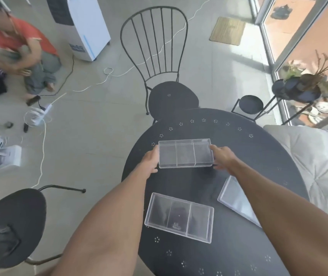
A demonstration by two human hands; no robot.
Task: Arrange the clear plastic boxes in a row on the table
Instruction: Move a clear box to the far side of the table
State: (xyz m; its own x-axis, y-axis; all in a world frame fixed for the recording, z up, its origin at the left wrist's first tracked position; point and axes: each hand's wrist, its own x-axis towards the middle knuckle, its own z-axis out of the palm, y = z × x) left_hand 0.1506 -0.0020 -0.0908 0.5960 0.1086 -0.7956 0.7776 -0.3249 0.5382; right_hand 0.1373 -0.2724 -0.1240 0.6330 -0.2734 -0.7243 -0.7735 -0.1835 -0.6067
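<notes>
A clear plastic box with three compartments [185, 153] is held over the far left part of the round black table [239, 148]. My left hand [149, 161] grips its left end and my right hand [222, 157] grips its right end. A second clear three-compartment box [179, 216] lies near the table's front left, slightly turned. A third clear box [237, 200] lies at the right, partly hidden under my right forearm.
A black metal chair [159, 62] stands beyond the table and another black seat [9, 226] is at the near left. A white cushion [318, 166] lies to the right. A person crouches on the floor at the far left among cables.
</notes>
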